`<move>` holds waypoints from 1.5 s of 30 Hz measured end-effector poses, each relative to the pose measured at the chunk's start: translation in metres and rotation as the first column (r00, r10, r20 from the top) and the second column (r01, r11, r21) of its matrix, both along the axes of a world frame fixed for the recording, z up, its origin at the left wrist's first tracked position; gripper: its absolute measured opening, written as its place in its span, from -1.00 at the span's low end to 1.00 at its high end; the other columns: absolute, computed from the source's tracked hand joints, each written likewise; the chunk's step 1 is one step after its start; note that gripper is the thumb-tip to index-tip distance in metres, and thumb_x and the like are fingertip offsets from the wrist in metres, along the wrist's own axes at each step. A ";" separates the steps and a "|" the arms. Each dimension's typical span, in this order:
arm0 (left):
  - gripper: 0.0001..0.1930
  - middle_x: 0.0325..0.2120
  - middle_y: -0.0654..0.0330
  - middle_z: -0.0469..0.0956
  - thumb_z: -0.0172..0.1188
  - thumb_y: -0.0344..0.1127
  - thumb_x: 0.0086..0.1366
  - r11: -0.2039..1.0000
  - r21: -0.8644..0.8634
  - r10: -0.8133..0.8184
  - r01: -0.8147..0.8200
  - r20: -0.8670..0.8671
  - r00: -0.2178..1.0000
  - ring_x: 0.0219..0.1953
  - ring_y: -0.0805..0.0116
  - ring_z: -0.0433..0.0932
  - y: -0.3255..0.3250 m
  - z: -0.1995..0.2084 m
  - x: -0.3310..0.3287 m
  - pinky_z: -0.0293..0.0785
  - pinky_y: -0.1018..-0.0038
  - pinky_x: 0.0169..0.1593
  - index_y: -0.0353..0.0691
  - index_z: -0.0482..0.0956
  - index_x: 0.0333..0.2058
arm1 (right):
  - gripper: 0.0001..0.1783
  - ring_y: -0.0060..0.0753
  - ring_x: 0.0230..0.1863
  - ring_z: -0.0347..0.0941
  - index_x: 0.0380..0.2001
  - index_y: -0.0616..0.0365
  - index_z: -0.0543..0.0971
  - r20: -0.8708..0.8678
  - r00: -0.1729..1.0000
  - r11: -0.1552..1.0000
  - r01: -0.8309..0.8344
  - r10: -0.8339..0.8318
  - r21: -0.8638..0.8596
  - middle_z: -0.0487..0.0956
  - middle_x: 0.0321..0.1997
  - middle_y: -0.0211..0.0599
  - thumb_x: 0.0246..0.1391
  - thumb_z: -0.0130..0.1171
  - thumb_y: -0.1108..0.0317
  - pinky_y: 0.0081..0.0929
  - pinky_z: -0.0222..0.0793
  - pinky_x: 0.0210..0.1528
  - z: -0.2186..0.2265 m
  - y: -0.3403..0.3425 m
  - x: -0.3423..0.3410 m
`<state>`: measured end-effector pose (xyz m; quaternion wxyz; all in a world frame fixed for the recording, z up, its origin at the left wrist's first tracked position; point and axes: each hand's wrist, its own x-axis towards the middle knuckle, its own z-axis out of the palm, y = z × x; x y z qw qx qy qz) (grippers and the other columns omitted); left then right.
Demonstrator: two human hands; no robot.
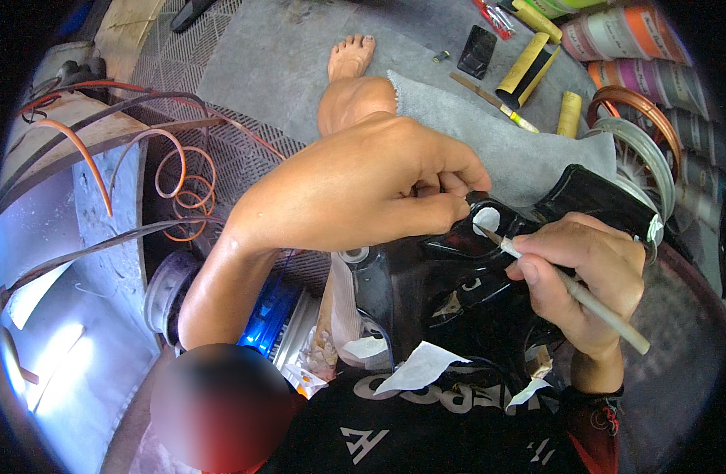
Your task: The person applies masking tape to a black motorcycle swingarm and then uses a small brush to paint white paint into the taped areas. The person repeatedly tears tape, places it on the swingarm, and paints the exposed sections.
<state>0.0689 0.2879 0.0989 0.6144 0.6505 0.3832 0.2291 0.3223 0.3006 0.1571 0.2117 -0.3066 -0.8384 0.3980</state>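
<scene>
Across the middle reaches my left hand (394, 178), its fingers curled and its thumb pressed against the upper edge of a glossy black molded part (394, 276). My right hand (588, 276) grips a slim, pale pen-shaped tool (604, 310) with a pointed dark tip. That tip touches or nearly touches a round white patch (486, 220), which sits in a rounded recess of the black part. Whether the tool is a blade or a brush, I cannot tell. A torn white paper piece (422, 367) and a smaller scrap (529, 393) lie close to my body.
Coiled orange hoses (181, 170) hang at left above a metal wheel (169, 296) and a shiny blue part (268, 316). Grey cloth (489, 142) covers my leg. Yellow blocks (527, 71) and a brush (521, 118) lie beyond; wheel rims (643, 142) and colored containers (627, 35) stand right.
</scene>
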 end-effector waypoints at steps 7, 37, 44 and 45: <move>-0.69 -0.35 0.20 0.67 0.26 -0.42 0.32 0.995 0.097 0.016 -0.014 -0.013 1.000 -0.44 0.54 0.61 -0.001 0.000 -0.001 0.52 0.61 -0.33 -0.32 0.65 0.03 | -0.90 -0.42 -0.59 0.58 -0.34 0.28 0.66 0.054 0.996 0.995 0.077 -0.074 -0.057 0.67 -0.59 -0.26 0.16 0.28 0.44 -0.51 0.41 -0.44 0.002 0.001 -0.002; -0.74 -0.44 0.08 0.69 0.31 -0.37 0.25 0.995 0.043 0.095 -0.092 -0.056 0.994 -0.45 0.31 0.66 -0.001 0.009 0.009 0.53 0.44 -0.33 -0.37 0.66 -0.13 | -0.92 -0.49 -0.58 0.57 -0.38 0.32 0.65 0.067 0.985 0.984 0.163 -0.159 -0.072 0.66 -0.57 -0.23 0.17 0.28 0.50 -0.55 0.44 -0.42 0.007 -0.003 0.001; -0.77 -0.53 0.32 0.65 0.37 -0.32 0.27 0.991 0.122 0.066 -0.051 -0.120 0.991 -0.56 0.55 0.54 0.000 0.007 0.013 0.37 0.56 -0.10 -0.24 0.66 -0.13 | -0.93 -0.31 -0.51 0.63 -0.35 0.28 0.64 0.107 0.982 0.983 0.162 -0.153 -0.081 0.67 -0.49 -0.18 0.10 0.34 0.53 -0.45 0.52 -0.40 0.011 -0.003 0.004; -0.79 -0.54 0.31 0.64 0.37 -0.31 0.27 0.983 0.173 0.084 -0.060 -0.136 0.987 -0.57 0.53 0.54 0.000 0.006 0.014 0.35 0.53 -0.07 -0.24 0.66 -0.16 | -0.94 -0.39 -0.57 0.59 -0.37 0.30 0.64 0.100 0.982 0.984 0.168 -0.162 -0.060 0.66 -0.54 -0.21 0.13 0.31 0.51 -0.49 0.48 -0.43 0.010 -0.004 0.003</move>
